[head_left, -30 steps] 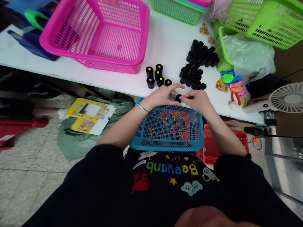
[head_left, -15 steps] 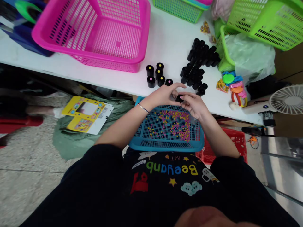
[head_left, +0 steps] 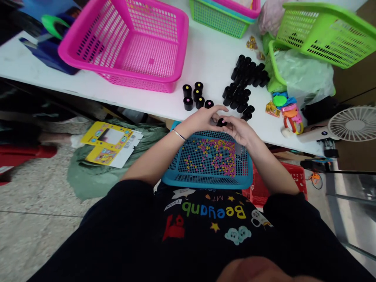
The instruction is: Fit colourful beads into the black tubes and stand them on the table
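A small black cylinder with a pink dot on its top is held between my two hands, above the far edge of a blue basket. My left hand grips it from the left with curved fingers. On its right side, the fingertips of my right hand touch the top by the pink dot. Many small pink and yellow pieces lie in the blue basket on my lap. Beyond my left hand, several black cylinders with yellow or pink dots stand on the white table.
More black cylinders are grouped at the table's right part. A big pink basket sits at the left. Green baskets, coloured bands and a white fan are at the right. A red basket is below the table.
The pink dot on the held cylinder now shows, with my right fingertips beside it. My hands stay in nearly the same place. The view has shifted slightly.
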`<state>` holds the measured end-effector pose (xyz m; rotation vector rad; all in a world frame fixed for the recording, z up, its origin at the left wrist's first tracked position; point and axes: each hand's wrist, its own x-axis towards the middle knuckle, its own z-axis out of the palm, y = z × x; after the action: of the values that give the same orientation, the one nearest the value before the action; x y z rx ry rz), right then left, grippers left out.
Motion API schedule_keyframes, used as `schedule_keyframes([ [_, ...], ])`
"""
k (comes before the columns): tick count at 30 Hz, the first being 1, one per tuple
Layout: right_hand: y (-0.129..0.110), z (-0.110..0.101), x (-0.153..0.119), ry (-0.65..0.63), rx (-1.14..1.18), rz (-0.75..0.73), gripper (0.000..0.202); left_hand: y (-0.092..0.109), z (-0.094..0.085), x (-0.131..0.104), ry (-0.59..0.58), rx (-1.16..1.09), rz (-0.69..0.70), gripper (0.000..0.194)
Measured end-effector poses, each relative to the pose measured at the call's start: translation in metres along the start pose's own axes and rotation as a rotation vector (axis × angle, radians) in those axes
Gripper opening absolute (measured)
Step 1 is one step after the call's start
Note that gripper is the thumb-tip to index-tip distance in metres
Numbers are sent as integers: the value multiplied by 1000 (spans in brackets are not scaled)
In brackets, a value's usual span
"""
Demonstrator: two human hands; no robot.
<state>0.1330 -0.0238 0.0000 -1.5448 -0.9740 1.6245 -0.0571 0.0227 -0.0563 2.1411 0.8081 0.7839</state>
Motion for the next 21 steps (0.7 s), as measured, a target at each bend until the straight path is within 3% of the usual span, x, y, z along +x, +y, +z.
schedule_keyframes([
  [15,6,5,10,17,57,-4,2,2,2,-2,26,57,-26,58],
  [19,15,-7,-3,19,3,-147,22,10,6,-8,20,116,-15,46],
  [21,29,-18,-15,45,-132,-205,27,18,7,-15,43,228,-7,40],
])
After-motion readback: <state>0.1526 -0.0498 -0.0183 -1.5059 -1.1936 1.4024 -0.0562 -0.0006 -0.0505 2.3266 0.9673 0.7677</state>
